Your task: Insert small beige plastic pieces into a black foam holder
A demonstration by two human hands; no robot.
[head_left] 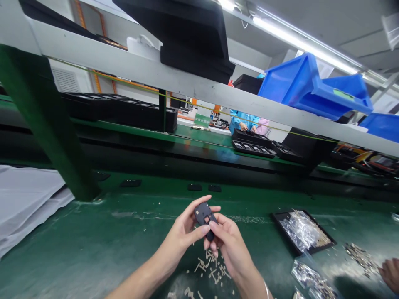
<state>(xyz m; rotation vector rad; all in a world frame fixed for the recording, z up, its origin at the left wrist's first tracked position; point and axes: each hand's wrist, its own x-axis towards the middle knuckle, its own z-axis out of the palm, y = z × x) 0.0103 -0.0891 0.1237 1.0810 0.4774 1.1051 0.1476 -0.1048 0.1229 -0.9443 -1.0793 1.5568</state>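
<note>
A small black plastic housing (202,210) with a square cutout is held up above the green bench, between both hands. My left hand (186,228) grips its left side, the thumb lying across the lower part. From the right, my right hand (229,236) closes on it too, thumb pressed near the cutout. A tan square patch shows near the housing's upper left. Below the hands, many small beige strips (215,268) lie scattered on the bench. Two flat black pieces (195,187) rest farther back, with more toward the left.
A black tray (277,226) holds clear plastic bags and beige bits at the right. Bags of small metal parts (311,278) and a loose metal heap (361,257) lie nearby. Another person's hand (389,274) is at the right edge. A green post (62,137) stands left; blue bins (311,87) sit overhead.
</note>
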